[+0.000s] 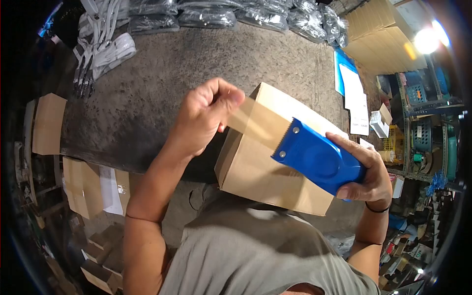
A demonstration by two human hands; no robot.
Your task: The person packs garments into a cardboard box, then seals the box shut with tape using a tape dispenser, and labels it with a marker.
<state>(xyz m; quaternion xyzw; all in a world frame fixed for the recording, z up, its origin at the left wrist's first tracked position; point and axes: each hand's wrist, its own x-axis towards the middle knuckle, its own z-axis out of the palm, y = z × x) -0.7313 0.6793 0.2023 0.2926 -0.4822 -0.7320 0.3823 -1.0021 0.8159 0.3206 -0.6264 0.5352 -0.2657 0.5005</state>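
Observation:
A closed cardboard box [255,167] sits at the front edge of the worktable, turned at an angle. My right hand [366,167] grips a blue tape dispenser [322,160] that lies over the top of the box, its toothed edge facing left. Clear brownish packing tape [263,125] stretches from the dispenser across the box top and past its left edge. The loose end of the tape is pinched between thumb and fingers of my left hand [209,113], held out just beyond the box.
Plastic-wrapped dark bundles [206,17] line the table's back edge. White straps [110,51] lie at the back left. Stacked flat cardboard [383,39] stands at the back right, near papers [354,98] and a small white carton [380,122]. Shelves [418,98] flank the right side.

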